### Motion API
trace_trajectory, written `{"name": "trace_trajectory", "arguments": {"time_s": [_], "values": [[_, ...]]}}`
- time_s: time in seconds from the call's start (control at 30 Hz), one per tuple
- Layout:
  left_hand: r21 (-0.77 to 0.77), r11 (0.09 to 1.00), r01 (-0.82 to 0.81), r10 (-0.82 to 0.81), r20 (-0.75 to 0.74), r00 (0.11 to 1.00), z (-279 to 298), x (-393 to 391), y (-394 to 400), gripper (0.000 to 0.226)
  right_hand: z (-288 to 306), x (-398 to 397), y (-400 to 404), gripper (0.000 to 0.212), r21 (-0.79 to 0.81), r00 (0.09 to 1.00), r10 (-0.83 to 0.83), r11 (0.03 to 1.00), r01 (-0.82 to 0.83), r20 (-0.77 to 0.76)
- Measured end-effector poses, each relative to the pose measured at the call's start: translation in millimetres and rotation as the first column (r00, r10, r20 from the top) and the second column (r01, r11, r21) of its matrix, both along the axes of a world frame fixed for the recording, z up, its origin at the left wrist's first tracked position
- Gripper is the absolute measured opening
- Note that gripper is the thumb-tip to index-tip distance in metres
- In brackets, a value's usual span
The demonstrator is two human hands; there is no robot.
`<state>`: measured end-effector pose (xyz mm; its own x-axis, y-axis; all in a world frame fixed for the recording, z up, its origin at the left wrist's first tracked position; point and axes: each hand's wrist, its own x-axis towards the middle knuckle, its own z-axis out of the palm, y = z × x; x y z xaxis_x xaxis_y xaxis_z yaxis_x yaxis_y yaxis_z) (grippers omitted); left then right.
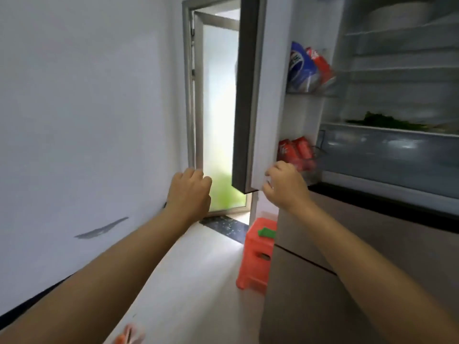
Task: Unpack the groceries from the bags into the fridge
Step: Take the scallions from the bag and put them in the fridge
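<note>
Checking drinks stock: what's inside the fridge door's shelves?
The upper door shelf holds a blue can and a red can. The lower door shelf holds red cans; the right hand covers their bottoms, so the count is unclear.

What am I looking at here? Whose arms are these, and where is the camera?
There is no machine: a person wears one camera on the head, looking down at their own bare arms. The fridge door stands open. The right hand is at its lower corner; whether it grips is unclear. The left hand is curled loosely in the air and holds nothing. The door racks hold a blue and a red packet above and red cans below. Greens lie on a shelf. An orange stool stands on the floor.
</note>
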<state>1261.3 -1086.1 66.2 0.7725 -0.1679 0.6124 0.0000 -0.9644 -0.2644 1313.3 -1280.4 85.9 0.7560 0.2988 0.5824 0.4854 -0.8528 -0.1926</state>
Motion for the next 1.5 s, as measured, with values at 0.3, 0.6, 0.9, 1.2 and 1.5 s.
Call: {"name": "trace_trajectory", "arguments": {"time_s": [0.3,0.6,0.9,1.2,1.5], "values": [[-0.117,0.848,-0.517,0.463,-0.309,0.831,-68,-151,220,0.031,-52,-83,277,0.031,-0.1,0.913,0.382,0.912,-0.397,-0.141],[-0.013,0.654,-0.756,0.645,-0.513,0.567,-166,-235,451,0.027,-156,-133,541,0.033,-0.194,0.714,0.6,0.7,-0.687,-0.36],[-0.03,0.58,-0.814,0.588,-0.676,0.444,-216,-232,623,0.03,-222,-121,723,0.031,-0.23,0.631,0.516,0.639,-0.734,-0.579],[-0.018,0.686,-0.728,0.406,-0.82,0.403,-292,-174,754,0.03,-308,-75,818,0.035,-0.29,0.625,0.27,0.706,-0.646,-0.732],[-0.087,0.766,-0.636,0.154,-0.937,0.314,-424,-100,853,0.029,-447,-31,890,0.035,-0.344,0.491,-0.042,0.765,-0.545,-0.87]]}}
